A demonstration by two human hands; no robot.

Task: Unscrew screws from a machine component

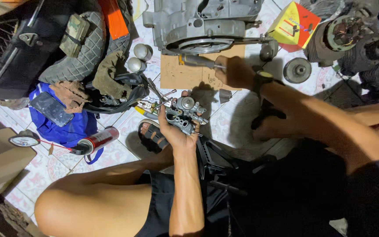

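Two hands busy: left hand (177, 131) cradles carburetor (185, 114); right hand (235, 72) grips screwdriver (198, 61) near engine case (202, 22), probably about to bring tip to carburetor screw.

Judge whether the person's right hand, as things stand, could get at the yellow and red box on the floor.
Probably not at once: the right hand is closed round a screwdriver. The yellow and red box lies beyond it on the floor with nothing between, so only the full grip hinders.

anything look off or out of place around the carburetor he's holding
Nothing damaged or spilled shows. The left hand holds the carburetor; the right hand grips a screwdriver. A spray can lies on its side amid floor clutter.
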